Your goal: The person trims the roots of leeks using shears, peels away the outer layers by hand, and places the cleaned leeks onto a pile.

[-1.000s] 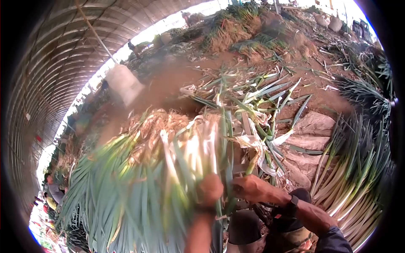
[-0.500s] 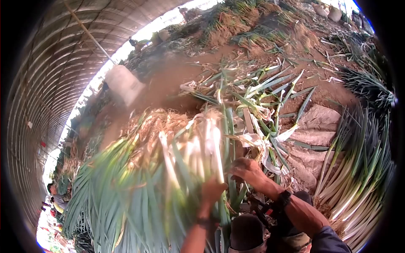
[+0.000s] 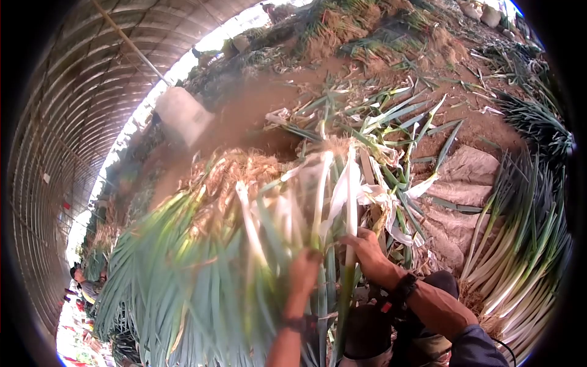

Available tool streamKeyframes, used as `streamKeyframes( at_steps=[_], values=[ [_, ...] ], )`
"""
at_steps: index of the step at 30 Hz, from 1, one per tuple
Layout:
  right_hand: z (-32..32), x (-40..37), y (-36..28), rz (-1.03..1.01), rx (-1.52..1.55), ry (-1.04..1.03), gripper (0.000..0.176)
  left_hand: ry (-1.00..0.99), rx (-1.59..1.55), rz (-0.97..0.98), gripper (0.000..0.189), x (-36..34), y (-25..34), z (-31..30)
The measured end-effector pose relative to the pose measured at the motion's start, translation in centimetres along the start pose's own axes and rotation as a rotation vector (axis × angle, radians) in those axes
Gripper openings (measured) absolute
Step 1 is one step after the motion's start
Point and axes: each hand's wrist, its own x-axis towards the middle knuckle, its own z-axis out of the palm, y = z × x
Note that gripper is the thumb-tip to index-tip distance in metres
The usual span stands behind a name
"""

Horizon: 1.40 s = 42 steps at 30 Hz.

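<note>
A big bundle of green onions (image 3: 202, 257) with white stalks and brown roots lies in front of me, leaves pointing toward the lower left. My left hand (image 3: 304, 272) grips one stalk at the bundle's right edge. My right hand (image 3: 369, 248) is closed on a single long white stalk (image 3: 350, 202) that stands out from the bundle, with a loose white skin (image 3: 333, 199) hanging off it. A dark watch sits on my right wrist.
Peeled skins and cut leaves (image 3: 391, 128) litter the soil ahead. A trimmed heap of green onions (image 3: 520, 263) lies at the right beside grey sacking (image 3: 455, 189). A white block (image 3: 182, 115) on a pole stands at the left. More piles lie far back under the greenhouse arch.
My right hand has closed on a single stalk and lifted it from the bundle, its white skin peeling away. My left hand shifted slightly on the bundle's edge.
</note>
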Motion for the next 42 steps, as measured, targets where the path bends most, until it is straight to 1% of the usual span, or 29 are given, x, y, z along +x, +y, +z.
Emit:
streamKeyframes(
  at_steps=[1,2,3,6,8,10,12,13,15,16,18,20,21,22,23,24,26,28,29,30,32,33,34,36,39,40,41,42],
  values=[
    [0.3,-0.3,-0.1,0.035,0.057,0.005,0.024,0.102,0.195,0.075,0.027,0.8,-1.0,0.3],
    [0.4,-0.1,-0.5,0.116,0.139,0.006,0.023,0.204,0.390,0.156,0.026,1.8,-1.9,0.6],
    [0.5,0.0,-0.6,0.197,0.223,0.009,0.022,0.202,0.406,0.206,0.030,2.9,-3.4,0.9],
    [0.7,0.2,-0.2,0.156,0.232,-0.017,0.021,0.209,0.569,0.232,0.033,4.7,-4.2,2.5],
    [0.7,-0.3,0.0,-0.011,0.077,-0.080,0.022,0.215,0.635,0.330,0.037,4.9,-4.4,3.1],
    [0.5,-0.6,0.0,-0.069,0.044,-0.129,0.024,0.195,0.679,0.413,0.042,5.6,-4.7,3.3],
    [0.5,-0.9,-0.1,-0.010,0.140,-0.162,0.026,0.140,0.709,0.475,0.046,6.1,-5.2,3.2],
    [0.4,-1.3,-1.0,0.053,0.145,-0.166,0.025,0.142,0.702,0.459,0.047,6.4,-5.4,3.3],
    [0.0,-1.6,-0.9,-0.056,0.034,-0.179,0.026,0.151,0.687,0.425,0.049,6.4,-5.3,3.5],
    [-0.1,-1.7,-0.8,-0.114,-0.025,-0.189,0.026,0.140,0.764,0.382,0.048,6.2,-5.0,3.5],
    [0.0,-1.6,0.1,-0.097,-0.016,-0.146,0.026,0.121,0.912,0.295,0.047,6.2,-4.1,3.8],
    [-0.6,-1.6,0.0,-0.107,0.008,-0.098,0.026,-0.035,0.930,0.380,0.053,7.8,-6.5,3.5],
    [-0.9,-1.8,-0.4,-0.125,0.029,-0.076,0.025,-0.052,0.881,0.350,0.057,7.8,-6.3,3.0],
    [-1.1,-1.9,-0.7,-0.142,0.051,-0.055,0.025,-0.067,0.831,0.320,0.061,7.3,-4.8,2.3],
    [-1.1,-1.4,-0.9,0.072,0.210,0.026,0.027,-0.014,0.720,0.219,0.067,6.3,-3.5,1.8],
    [-1.3,-1.2,-1.3,0.084,0.213,0.061,0.028,0.040,0.607,0.118,0.072,5.6,-2.0,1.0],
    [-1.5,-1.1,-2.0,0.112,0.212,0.125,0.031,0.002,0.508,0.056,0.078,5.9,-2.4,-0.7],
    [-1.5,-1.0,-2.2,0.073,0.305,0.138,0.032,-0.024,0.397,0.100,0.073,4.5,-2.2,-2.1],
    [-1.4,-1.0,-2.1,0.037,0.335,0.136,0.032,0.015,0.494,0.158,0.062,3.4,-1.9,-2.0],
    [-1.4,-0.9,-1.9,0.002,0.364,0.135,0.031,-0.034,0.429,0.120,0.059,2.2,-1.1,-2.3],
    [-1.3,-0.7,-1.7,-0.012,0.326,0.113,0.032,-0.126,0.296,0.046,0.052,0.4,-0.2,-2.9],
    [-1.2,-0.6,-1.5,-0.004,0.322,0.108,0.033,-0.119,0.305,0.148,0.063,0.2,-2.3,-2.7],
    [-1.0,-0.7,-1.3,0.006,0.317,0.102,0.033,-0.093,0.258,0.167,0.060,-1.1,-2.2,-2.4],
    [-0.6,-0.9,-1.5,0.051,0.227,0.077,0.034,-0.063,0.386,0.111,0.056,-2.9,-2.4,-1.9],
    [-0.4,-0.1,0.0,0.072,0.095,-0.001,0.037,-0.114,0.197,0.207,0.056,-5.7,-1.3,-1.2],
    [-0.6,0.5,0.9,0.070,0.052,-0.034,0.039,-0.154,0.137,0.191,0.057,-6.4,-1.0,-0.8],
    [-0.8,0.8,1.8,0.041,0.057,-0.070,0.042,-0.173,0.090,0.189,0.058,-6.9,-0.8,-0.5],
    [-1.1,1.0,2.8,-0.201,-0.210,-0.102,0.045,-0.192,0.043,0.186,0.059,-7.4,-0.7,-0.3]
  ],
)
